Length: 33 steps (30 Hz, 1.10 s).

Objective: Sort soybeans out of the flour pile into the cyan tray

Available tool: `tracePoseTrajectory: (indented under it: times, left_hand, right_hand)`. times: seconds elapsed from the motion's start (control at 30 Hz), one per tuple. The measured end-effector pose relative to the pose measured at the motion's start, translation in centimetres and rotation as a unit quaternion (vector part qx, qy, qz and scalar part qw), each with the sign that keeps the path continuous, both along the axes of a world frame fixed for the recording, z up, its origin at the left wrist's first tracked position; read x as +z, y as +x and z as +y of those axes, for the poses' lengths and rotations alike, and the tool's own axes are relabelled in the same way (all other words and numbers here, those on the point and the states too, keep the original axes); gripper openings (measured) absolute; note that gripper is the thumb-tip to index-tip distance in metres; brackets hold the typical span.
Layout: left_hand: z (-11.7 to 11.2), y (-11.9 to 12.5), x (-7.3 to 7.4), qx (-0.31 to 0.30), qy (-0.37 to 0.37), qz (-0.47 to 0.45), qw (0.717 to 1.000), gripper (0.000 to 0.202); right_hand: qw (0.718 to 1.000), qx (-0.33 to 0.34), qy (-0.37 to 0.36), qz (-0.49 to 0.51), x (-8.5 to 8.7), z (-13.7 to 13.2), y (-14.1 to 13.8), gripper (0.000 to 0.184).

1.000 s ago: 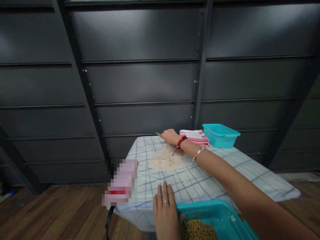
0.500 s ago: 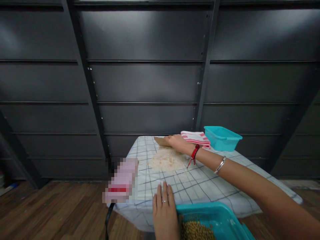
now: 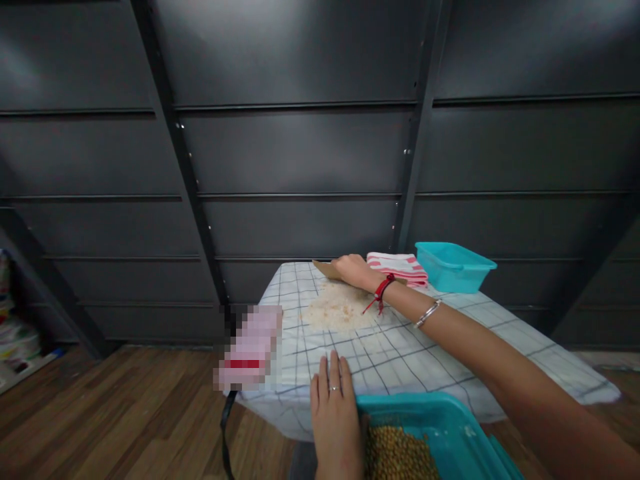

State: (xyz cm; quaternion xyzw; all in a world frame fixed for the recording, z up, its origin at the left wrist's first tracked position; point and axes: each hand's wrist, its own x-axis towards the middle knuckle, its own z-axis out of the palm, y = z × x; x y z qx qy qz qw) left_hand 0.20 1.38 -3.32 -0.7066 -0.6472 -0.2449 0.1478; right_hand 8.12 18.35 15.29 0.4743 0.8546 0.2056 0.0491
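My right hand (image 3: 354, 272) reaches across to the far side of the table. Its fingers are closed on a brown piece of cardboard (image 3: 326, 269), whose left part sticks out past them. In front of it lies a spread heap of pale grains (image 3: 337, 312), like rice, with some browner bits. My left hand (image 3: 336, 417) rests flat at the table's near edge, fingers stretched out and holding nothing. Right beside it is a teal plastic tub (image 3: 453, 417) with small brownish-green grains or beans (image 3: 400, 455) inside.
A checked white cloth (image 3: 295, 353) covers the table. At the back right are a folded red-and-white striped cloth (image 3: 397, 265) and a second teal tub (image 3: 453, 270). A pixelated pink object (image 3: 255, 343) with a black strap lies at the left edge. Dark panelled wall (image 3: 300, 153) stands behind.
The whole view has shifted slightly, with everything on the table sitting a little higher and further right. My right hand stays on the cardboard behind the heap; my left hand remains flat.
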Motion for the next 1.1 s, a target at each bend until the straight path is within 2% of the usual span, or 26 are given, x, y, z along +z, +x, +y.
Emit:
tracePoseTrajectory:
  times: [0.2,0.43,0.67,0.77,0.93,1.1]
  left_hand:
    - [0.0,0.0,0.1,0.008,0.012,-0.011,1.0,0.064]
    - [-0.1,0.1,-0.1,0.01,0.042,-0.007,0.999,0.064]
    - [-0.3,0.0,0.5,-0.011,0.017,-0.003,1.0,0.067]
    - [-0.2,0.0,0.5,-0.007,0.015,-0.003,1.0,0.068]
    - [-0.3,0.0,1.1,-0.006,0.005,0.007,1.0,0.067]
    - [-0.7,-0.1,1.9,-0.01,-0.008,0.015,1.0,0.063]
  right_hand:
    - [0.998,0.036,0.041,0.038,1.1,-0.8,0.4,0.027]
    - [0.995,0.003,0.083,0.054,3.0,-1.9,4.3,0.027]
    - [0.996,-0.056,0.06,0.03,2.3,-2.5,7.5,0.021]
    - [0.997,-0.055,0.051,0.031,1.6,-2.5,7.2,0.021]
    - [0.998,-0.009,0.039,0.046,0.9,-2.4,5.3,0.021]
    - [0.997,0.012,0.049,0.065,1.6,-3.3,5.2,0.019]
